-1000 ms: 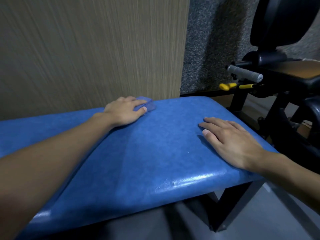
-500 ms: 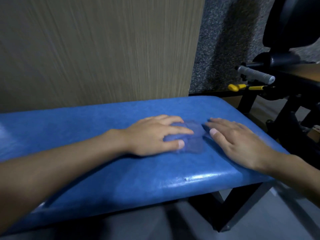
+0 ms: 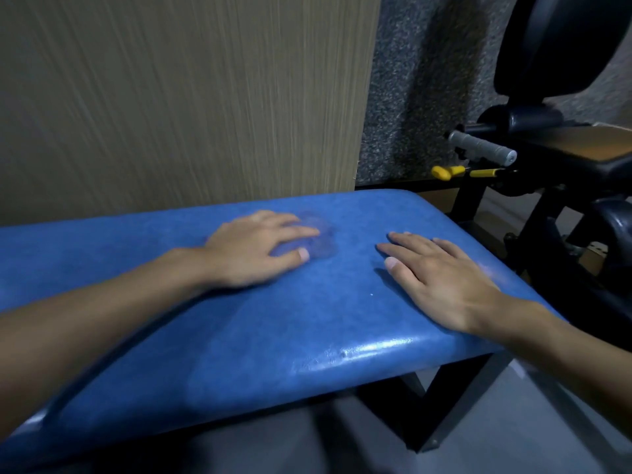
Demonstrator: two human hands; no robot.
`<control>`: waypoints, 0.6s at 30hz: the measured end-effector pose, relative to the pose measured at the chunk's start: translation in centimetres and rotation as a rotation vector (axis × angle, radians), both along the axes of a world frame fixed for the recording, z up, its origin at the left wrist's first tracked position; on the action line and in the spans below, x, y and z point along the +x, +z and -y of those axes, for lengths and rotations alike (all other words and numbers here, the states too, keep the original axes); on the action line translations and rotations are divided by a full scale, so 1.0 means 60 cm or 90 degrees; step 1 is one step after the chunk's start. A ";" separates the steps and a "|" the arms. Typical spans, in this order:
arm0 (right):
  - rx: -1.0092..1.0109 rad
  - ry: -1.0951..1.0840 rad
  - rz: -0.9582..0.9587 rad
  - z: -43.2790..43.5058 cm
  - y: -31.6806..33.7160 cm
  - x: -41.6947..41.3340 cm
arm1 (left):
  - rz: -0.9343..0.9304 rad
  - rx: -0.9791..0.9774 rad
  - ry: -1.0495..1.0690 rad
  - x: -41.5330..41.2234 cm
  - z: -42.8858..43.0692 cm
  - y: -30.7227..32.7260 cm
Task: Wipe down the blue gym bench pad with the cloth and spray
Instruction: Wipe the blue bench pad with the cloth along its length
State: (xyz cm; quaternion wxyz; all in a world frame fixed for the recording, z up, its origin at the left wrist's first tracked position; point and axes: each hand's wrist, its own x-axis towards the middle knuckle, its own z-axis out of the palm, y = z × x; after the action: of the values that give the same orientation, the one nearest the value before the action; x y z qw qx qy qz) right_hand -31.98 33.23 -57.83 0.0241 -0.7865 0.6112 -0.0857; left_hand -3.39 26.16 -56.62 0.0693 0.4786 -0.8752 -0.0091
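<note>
Leftward along the blue bench pad (image 3: 239, 336) is where the left hand (image 3: 260, 249) and its cloth (image 3: 321, 242) have gone. Half a second ago the cloth lay just beside the right fingertips; now a bare strip of pad separates them. A second ago this hand was at the pad's far edge, by the wall.

Palm down, the left hand presses the small blue cloth flat on the pad's far half. Its fingers are stretched forward over the cloth and its thumb lies along the near side. The cloth bunches out past the fingertips, blurred. The left forearm reaches in low from the near left corner.

The right hand (image 3: 441, 278) has kept its place near the pad's right end. It lies flat with fingers straight and slightly spread, holding nothing, its wrist at the near edge.

Light glints off the pad's near rim. Behind the pad stands a wood-grain wall panel (image 3: 171, 97), and to the right a black exercise machine (image 3: 564, 172) with a grey grip (image 3: 482, 150) and a yellow knob (image 3: 441, 172).
</note>
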 end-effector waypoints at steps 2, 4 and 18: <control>-0.005 -0.007 0.050 0.003 0.002 0.000 | -0.002 -0.027 -0.169 -0.038 -0.086 0.000; -0.022 -0.029 0.138 0.006 0.009 0.000 | -0.001 -0.056 -0.305 -0.064 -0.151 -0.003; -0.021 0.026 -0.021 0.001 -0.002 0.027 | -0.059 0.007 0.184 0.099 0.166 -0.011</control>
State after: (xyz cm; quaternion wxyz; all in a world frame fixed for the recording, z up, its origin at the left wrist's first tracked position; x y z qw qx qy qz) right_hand -30.37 33.20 -57.96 0.0026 -0.8006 0.5935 -0.0821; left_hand 2.58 16.21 -57.26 0.1073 0.5994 -0.7928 -0.0258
